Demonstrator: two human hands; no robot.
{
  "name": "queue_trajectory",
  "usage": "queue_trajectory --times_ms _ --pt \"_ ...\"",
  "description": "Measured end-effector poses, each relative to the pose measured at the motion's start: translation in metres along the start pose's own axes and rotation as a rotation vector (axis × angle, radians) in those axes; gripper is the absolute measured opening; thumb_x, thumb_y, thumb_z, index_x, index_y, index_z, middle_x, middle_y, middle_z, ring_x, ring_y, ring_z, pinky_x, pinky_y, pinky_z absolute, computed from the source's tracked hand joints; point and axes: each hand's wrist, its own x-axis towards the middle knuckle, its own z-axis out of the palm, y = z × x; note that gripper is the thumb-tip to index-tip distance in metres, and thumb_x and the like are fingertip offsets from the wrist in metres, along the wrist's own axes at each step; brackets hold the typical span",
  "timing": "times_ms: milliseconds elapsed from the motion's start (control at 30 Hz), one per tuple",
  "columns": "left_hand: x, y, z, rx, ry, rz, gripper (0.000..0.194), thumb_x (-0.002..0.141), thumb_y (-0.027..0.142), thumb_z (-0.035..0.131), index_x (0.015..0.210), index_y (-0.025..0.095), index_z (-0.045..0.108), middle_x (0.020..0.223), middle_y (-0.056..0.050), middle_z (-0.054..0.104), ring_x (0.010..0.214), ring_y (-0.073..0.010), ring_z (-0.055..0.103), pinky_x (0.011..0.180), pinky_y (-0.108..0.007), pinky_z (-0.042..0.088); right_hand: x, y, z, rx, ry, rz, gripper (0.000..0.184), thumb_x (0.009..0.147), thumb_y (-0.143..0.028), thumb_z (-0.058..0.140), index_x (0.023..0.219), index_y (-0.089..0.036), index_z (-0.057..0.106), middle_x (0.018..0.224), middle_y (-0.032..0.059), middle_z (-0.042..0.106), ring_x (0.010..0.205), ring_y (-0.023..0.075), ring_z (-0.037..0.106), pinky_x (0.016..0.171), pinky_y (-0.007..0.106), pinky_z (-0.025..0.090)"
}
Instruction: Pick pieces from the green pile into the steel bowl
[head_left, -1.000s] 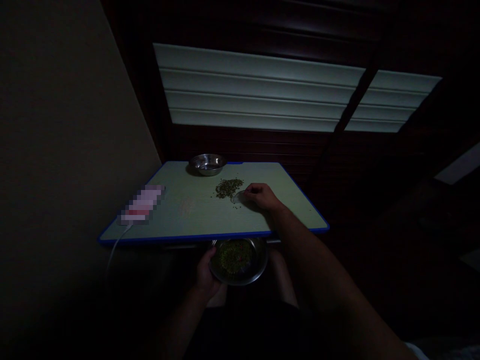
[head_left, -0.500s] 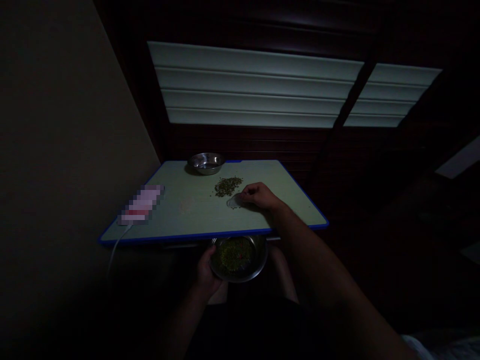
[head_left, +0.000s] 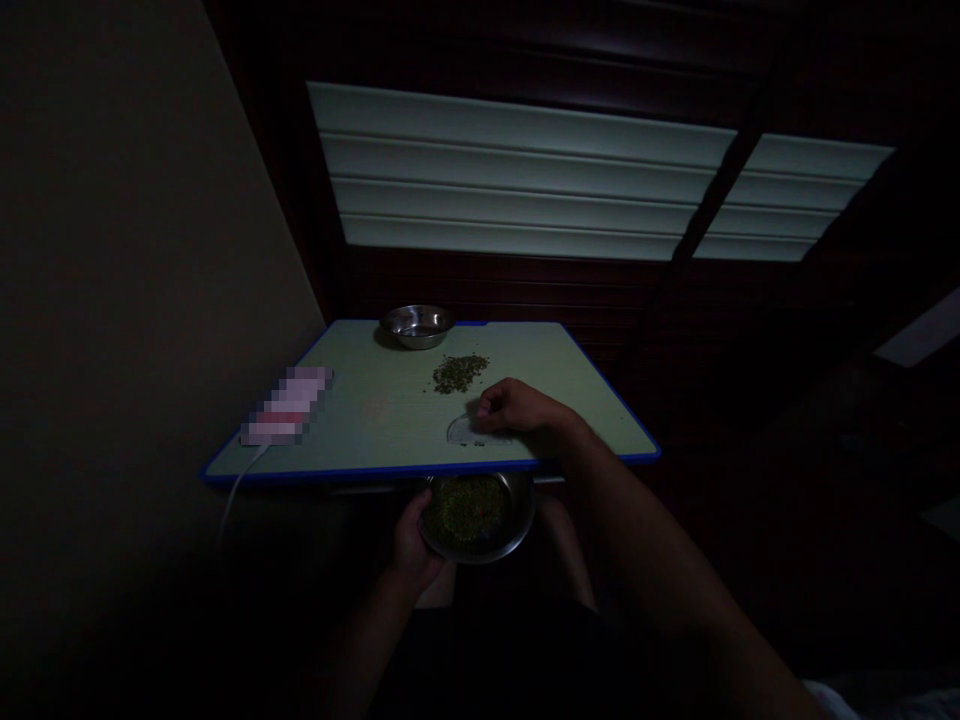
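Observation:
My left hand (head_left: 414, 543) grips the rim of a steel bowl (head_left: 519, 540), held below the table's front edge. Small green grains (head_left: 469, 510), probably mung beans, lie in it with a few red specks. Over the table (head_left: 585, 385), my right hand (head_left: 517, 406) pinches a clear half-round protractor (head_left: 460, 430) by its upper part. A few loose grains sit along the protractor's near edge. Behind it is a scattered heap of brownish-green grains (head_left: 459, 374), apart from my fingers.
A second steel bowl (head_left: 418, 340) stands at the table's back edge. On the left lies a phone-like object (head_left: 286, 405), blurred out, with a white cable (head_left: 234, 490) hanging over the edge. A wall rises at the left, and dark wooden panels with pale slats (head_left: 510, 180) stand behind.
My right hand has drawn the protractor toward me, away from the heap and closer to the front edge, a few grains moving with it. My left hand keeps the bowl nearly still.

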Motion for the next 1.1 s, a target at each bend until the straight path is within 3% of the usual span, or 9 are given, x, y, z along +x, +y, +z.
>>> queue_trajectory --times_ms 200,533,667,767,1000,1100 --pt "0.003 -0.001 -0.002 0.004 -0.030 -0.022 0.020 0.081 0.022 0.053 0.082 0.014 0.072 0.076 -0.008 0.077 0.081 -0.0257 0.073 0.086 -0.042 0.055 -0.012 -0.011 0.004 -0.107 -0.099 -0.001 0.018 0.065 -0.027 0.072 0.067 -0.014 0.060 0.053 -0.0045 0.056 0.048 0.0075 0.048 0.051 0.022 0.038" --pt "0.006 -0.002 -0.006 -0.022 -0.075 -0.033 0.021 0.080 0.023 0.056 0.083 0.011 0.073 0.080 -0.012 0.077 0.086 -0.0285 0.072 0.090 -0.043 0.052 -0.020 -0.018 0.009 -0.064 -0.226 -0.003 0.014 0.063 -0.025 0.069 0.068 -0.014 0.061 0.054 -0.0037 0.058 0.049 0.0090 0.051 0.051 0.022 0.041" --pt "0.004 -0.001 -0.004 -0.037 -0.065 -0.018 0.019 0.079 0.022 0.057 0.083 0.013 0.073 0.079 -0.010 0.077 0.087 -0.0282 0.072 0.090 -0.044 0.052 -0.016 -0.016 0.003 0.050 -0.232 -0.029 0.017 0.063 -0.026 0.069 0.066 -0.015 0.057 0.055 -0.0016 0.060 0.049 0.0104 0.053 0.051 0.023 0.042" --pt "0.000 0.000 -0.001 -0.010 -0.049 -0.013 0.020 0.080 0.022 0.056 0.084 0.013 0.073 0.079 -0.009 0.077 0.087 -0.0276 0.072 0.089 -0.044 0.053 -0.005 -0.011 -0.012 0.151 -0.045 -0.045 0.020 0.063 -0.030 0.068 0.067 -0.017 0.054 0.057 0.0004 0.063 0.052 0.0127 0.056 0.051 0.024 0.043" --pt "-0.001 0.000 0.001 0.014 -0.003 -0.017 0.021 0.081 0.021 0.052 0.079 0.012 0.072 0.079 -0.012 0.077 0.092 -0.0298 0.071 0.091 -0.046 0.052 0.036 0.028 -0.036 0.076 0.743 -0.005 0.007 0.059 -0.023 0.056 0.062 -0.018 0.052 0.057 -0.0013 0.056 0.053 0.0108 0.048 0.054 0.023 0.038" --pt "0.000 0.000 -0.001 0.014 -0.018 -0.024 0.021 0.080 0.021 0.053 0.080 0.012 0.072 0.078 -0.011 0.076 0.094 -0.0304 0.070 0.092 -0.047 0.051 0.042 0.043 -0.034 -0.027 0.862 -0.042 0.009 0.061 -0.025 0.054 0.066 -0.018 0.056 0.064 -0.0011 0.057 0.062 0.0124 0.051 0.061 0.025 0.040"
